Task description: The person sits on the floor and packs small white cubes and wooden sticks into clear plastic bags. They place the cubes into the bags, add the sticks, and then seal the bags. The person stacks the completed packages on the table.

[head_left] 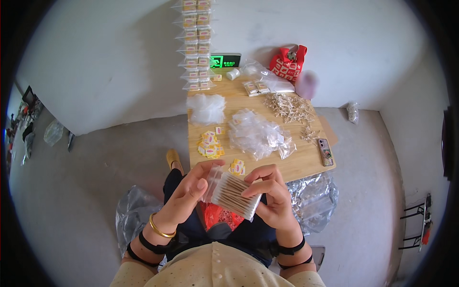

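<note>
Currently, left hand [190,189] and right hand [273,198] grip a swab bag [232,196] at six o'clock from the counter [306,160]; swabs [240,192] could spill if its ten-o'clock end — perhaps unsealed — tips down.

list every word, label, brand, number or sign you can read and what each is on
I won't copy wording or brands, but here is where print shows:
Sign: green running figure and lettering on a dark panel, partly legible
Red bag: white print, mostly small
Loose cards: yellow and white, print too small to read
Pack column: cards inside, too small to read
Swab pack: none visible
</note>
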A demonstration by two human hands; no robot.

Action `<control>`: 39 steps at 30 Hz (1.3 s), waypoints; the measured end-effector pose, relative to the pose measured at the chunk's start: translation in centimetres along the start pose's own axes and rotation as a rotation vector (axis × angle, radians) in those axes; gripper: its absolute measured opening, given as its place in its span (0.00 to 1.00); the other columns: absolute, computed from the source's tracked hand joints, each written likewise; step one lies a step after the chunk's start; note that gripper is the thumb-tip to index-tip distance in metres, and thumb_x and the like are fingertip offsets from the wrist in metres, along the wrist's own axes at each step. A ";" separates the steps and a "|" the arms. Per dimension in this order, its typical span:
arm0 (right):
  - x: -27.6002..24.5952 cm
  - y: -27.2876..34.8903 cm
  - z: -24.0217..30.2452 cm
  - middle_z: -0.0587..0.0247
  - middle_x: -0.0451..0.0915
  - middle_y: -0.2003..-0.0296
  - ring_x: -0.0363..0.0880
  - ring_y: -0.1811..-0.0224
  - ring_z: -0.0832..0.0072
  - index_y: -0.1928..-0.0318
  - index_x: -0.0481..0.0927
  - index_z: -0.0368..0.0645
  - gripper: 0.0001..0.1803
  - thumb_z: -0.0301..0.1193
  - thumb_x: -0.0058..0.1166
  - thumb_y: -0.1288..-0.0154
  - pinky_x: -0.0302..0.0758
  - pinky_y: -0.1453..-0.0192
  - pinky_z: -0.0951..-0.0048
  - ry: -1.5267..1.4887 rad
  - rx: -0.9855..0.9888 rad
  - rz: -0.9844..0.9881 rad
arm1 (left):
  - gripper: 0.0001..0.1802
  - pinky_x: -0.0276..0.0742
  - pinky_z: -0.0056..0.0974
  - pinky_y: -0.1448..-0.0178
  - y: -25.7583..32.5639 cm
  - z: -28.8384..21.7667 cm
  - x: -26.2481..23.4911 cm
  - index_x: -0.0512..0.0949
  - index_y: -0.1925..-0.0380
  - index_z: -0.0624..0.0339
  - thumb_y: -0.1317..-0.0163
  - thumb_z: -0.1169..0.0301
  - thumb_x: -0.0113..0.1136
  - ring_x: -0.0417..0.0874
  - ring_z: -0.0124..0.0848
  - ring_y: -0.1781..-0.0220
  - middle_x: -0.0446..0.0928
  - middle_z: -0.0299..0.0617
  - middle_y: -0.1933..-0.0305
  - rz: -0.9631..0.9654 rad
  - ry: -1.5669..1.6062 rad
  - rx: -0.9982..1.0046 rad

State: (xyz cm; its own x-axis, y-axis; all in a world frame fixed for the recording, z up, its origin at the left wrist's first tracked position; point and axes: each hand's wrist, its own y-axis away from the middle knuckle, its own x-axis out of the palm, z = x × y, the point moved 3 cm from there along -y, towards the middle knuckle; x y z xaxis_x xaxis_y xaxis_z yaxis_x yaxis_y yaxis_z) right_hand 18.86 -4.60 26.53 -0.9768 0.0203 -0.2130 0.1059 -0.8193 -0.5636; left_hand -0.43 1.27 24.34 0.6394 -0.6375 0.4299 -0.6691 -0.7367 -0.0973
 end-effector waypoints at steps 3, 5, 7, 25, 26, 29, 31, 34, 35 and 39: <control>0.0 0.0 -0.2 0.57 0.72 0.53 0.75 0.50 0.66 0.56 0.82 0.42 0.18 0.13 0.58 0.49 0.72 0.45 0.70 -0.020 0.004 0.017 | 0.28 0.73 0.32 0.41 0.4 -0.7 0.3 0.58 0.33 0.61 0.29 0.66 0.54 0.77 0.25 0.45 0.76 0.40 0.49 0.030 -0.031 -0.048; 0.0 0.0 -0.5 0.57 0.71 0.52 0.74 0.50 0.68 0.52 0.80 0.40 0.20 0.13 0.57 0.47 0.71 0.43 0.70 -0.006 0.010 -0.014 | 0.30 0.73 0.31 0.42 0.5 -1.0 0.3 0.60 0.34 0.60 0.33 0.70 0.59 0.77 0.24 0.47 0.76 0.40 0.49 -0.014 -0.070 -0.039; 0.3 0.2 -1.3 0.58 0.72 0.52 0.73 0.49 0.70 0.47 0.76 0.38 0.20 0.15 0.54 0.41 0.69 0.41 0.70 -0.148 0.114 -0.120 | 0.32 0.72 0.32 0.41 0.5 -0.5 0.4 0.61 0.35 0.60 0.38 0.73 0.64 0.77 0.24 0.46 0.73 0.41 0.45 -0.103 -0.057 -0.003; 2.3 0.2 -5.0 0.64 0.79 0.62 0.77 0.57 0.79 0.48 0.75 0.35 0.14 0.24 0.57 0.33 0.72 0.48 0.74 -0.152 0.403 0.007 | 0.30 0.79 0.32 0.44 -0.1 1.7 -0.3 0.65 0.43 0.62 0.41 0.71 0.69 0.81 0.24 0.50 0.76 0.40 0.48 -0.132 -0.382 0.071; 2.5 0.2 -5.1 0.64 0.79 0.63 0.77 0.57 0.79 0.49 0.75 0.35 0.14 0.24 0.58 0.33 0.72 0.49 0.74 -0.150 0.421 0.012 | 0.25 0.79 0.32 0.46 -0.2 1.5 -0.9 0.69 0.45 0.63 0.40 0.72 0.68 0.81 0.24 0.50 0.78 0.38 0.50 -0.132 -0.416 0.063; 3.1 0.2 -5.2 0.64 0.79 0.65 0.77 0.59 0.79 0.50 0.76 0.34 0.13 0.25 0.58 0.33 0.73 0.50 0.74 -0.336 0.519 -0.182 | 0.22 0.79 0.31 0.48 -0.7 2.2 -2.5 0.71 0.46 0.64 0.39 0.74 0.67 0.82 0.23 0.51 0.80 0.37 0.53 -0.297 -0.157 0.092; 3.2 0.7 -5.9 0.64 0.80 0.64 0.78 0.59 0.80 0.51 0.76 0.34 0.13 0.25 0.58 0.33 0.73 0.51 0.75 -0.275 0.501 -0.071 | 0.20 0.76 0.32 0.46 -0.8 2.5 -2.9 0.74 0.47 0.64 0.38 0.75 0.66 0.82 0.24 0.51 0.81 0.37 0.53 -0.386 -0.027 0.116; 4.0 1.4 -7.0 0.64 0.81 0.64 0.78 0.60 0.80 0.52 0.76 0.34 0.11 0.25 0.58 0.33 0.74 0.52 0.76 -0.215 0.486 -0.026 | 0.17 0.73 0.33 0.41 -1.1 3.3 -3.0 0.76 0.49 0.64 0.38 0.74 0.65 0.82 0.26 0.50 0.82 0.39 0.52 -0.420 0.135 0.098; 4.4 1.5 -7.2 0.64 0.81 0.64 0.79 0.60 0.80 0.53 0.76 0.34 0.10 0.24 0.58 0.33 0.74 0.53 0.76 -0.198 0.484 -0.034 | 0.18 0.74 0.34 0.41 -1.1 3.7 -3.0 0.76 0.49 0.62 0.38 0.73 0.66 0.81 0.26 0.49 0.81 0.38 0.52 -0.398 0.135 0.078; 4.2 1.7 -7.9 0.66 0.81 0.68 0.79 0.63 0.80 0.59 0.78 0.35 0.06 0.24 0.58 0.33 0.74 0.54 0.76 -0.150 0.519 -0.132 | 0.21 0.75 0.35 0.41 -1.2 4.5 -2.9 0.72 0.46 0.57 0.38 0.72 0.66 0.79 0.25 0.48 0.78 0.35 0.50 -0.384 0.213 0.022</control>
State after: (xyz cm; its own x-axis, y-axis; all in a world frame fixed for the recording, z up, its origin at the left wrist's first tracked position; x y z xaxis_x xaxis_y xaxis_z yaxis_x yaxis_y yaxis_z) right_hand 16.39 -1.37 18.35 -0.9954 0.0913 -0.0296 -0.0878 -0.9909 -0.1021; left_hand 0.22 2.94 19.18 0.7462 -0.2579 0.6137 -0.3889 -0.9171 0.0875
